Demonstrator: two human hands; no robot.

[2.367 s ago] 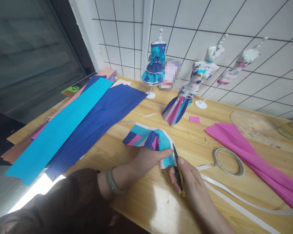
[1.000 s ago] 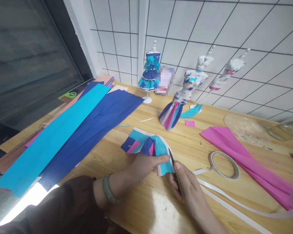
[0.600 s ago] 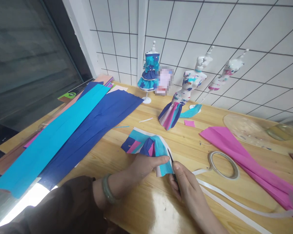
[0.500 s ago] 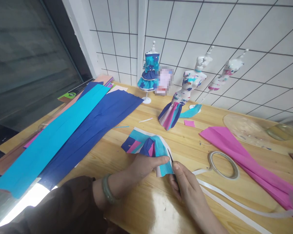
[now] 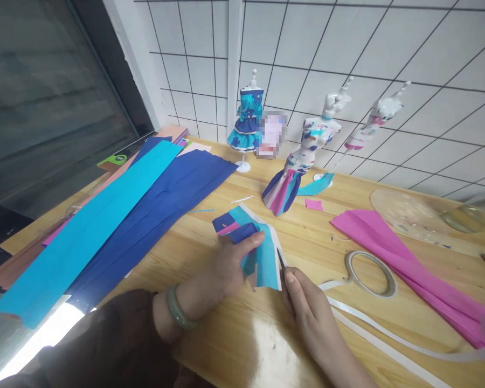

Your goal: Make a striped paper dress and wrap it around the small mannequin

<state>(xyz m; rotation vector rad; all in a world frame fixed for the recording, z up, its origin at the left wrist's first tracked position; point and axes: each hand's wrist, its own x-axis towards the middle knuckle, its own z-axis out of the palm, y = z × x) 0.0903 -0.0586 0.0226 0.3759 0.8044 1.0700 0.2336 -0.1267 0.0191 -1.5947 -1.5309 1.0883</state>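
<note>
A striped piece of crepe paper [image 5: 269,261] in turquoise, dark blue and pink, with a white edge strip, is held over the middle of the wooden table. My left hand [image 5: 230,264] grips it, thumb on top and the other fingers hidden beneath. At its right edge my right hand [image 5: 305,302] is closed around dark scissors [image 5: 282,260], whose blades lie along the white strip. The scissors' handles are mostly hidden by my fingers.
Long turquoise [image 5: 97,223] and dark blue [image 5: 157,210] crepe sheets lie at left. Behind stand a dressed mannequin [image 5: 248,118] and two others [image 5: 317,134]. At right are a tape roll [image 5: 372,274] with loose white strips, pink crepe [image 5: 404,258] and a clear plastic sheet [image 5: 400,213].
My left hand has moved slightly left and up on the striped paper, its thumb shifting away from the scissors. The paper has turned, and its right edge now hangs more upright beside the blades.
</note>
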